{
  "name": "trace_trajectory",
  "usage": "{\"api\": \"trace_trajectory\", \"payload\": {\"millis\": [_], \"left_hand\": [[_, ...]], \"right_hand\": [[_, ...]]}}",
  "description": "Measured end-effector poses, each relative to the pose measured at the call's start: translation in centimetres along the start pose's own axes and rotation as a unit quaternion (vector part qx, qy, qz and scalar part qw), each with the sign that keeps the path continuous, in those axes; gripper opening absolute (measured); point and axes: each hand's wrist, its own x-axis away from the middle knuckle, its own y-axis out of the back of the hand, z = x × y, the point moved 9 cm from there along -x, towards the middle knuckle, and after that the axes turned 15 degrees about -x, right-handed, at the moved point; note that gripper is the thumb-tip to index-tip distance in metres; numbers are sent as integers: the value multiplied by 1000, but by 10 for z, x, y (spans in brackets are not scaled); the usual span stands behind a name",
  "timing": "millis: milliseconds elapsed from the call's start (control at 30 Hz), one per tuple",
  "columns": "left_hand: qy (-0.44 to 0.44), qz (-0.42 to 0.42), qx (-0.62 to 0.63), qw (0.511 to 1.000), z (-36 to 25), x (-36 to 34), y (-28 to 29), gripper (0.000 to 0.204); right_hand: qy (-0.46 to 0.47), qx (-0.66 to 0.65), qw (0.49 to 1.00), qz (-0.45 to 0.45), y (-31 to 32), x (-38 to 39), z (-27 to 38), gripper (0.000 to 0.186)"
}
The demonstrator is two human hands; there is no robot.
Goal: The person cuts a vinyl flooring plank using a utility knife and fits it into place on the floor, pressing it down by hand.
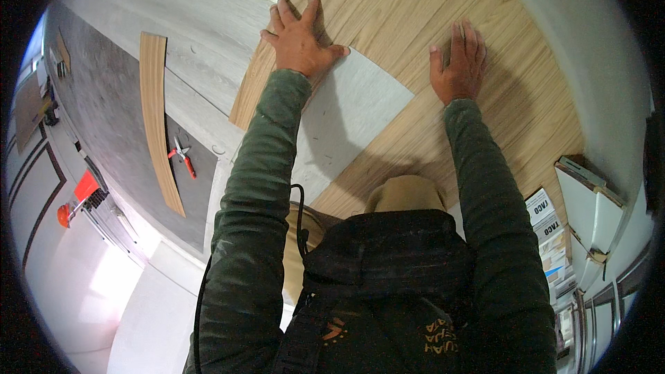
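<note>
Left hand (301,45), fingers splayed, lay on wood-grain planks (395,0). Right hand (460,73), fingers extended, rested there too. Red-handled pliers (185,158) lay farther left.

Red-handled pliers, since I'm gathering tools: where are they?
In the head view, the pliers lie on the dark grey floor at left, just right of the loose wood-look strip.
</note>
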Motion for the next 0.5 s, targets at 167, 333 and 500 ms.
{"api": "trace_trajectory", "payload": {"millis": [167, 333, 500], "left_hand": [[2, -8, -4, 1000, -2, 1, 3, 110], [16, -12, -1, 1000, -5, -3, 15, 108], [72, -18, 62, 995, -7, -6, 9, 95]], "right_hand": [[11, 11, 1000, 3, -7, 1, -4, 62], [-18, 48, 998, 30, 0, -6, -2, 60], [-36, 53, 997, 44, -12, 6, -14, 59]]}}
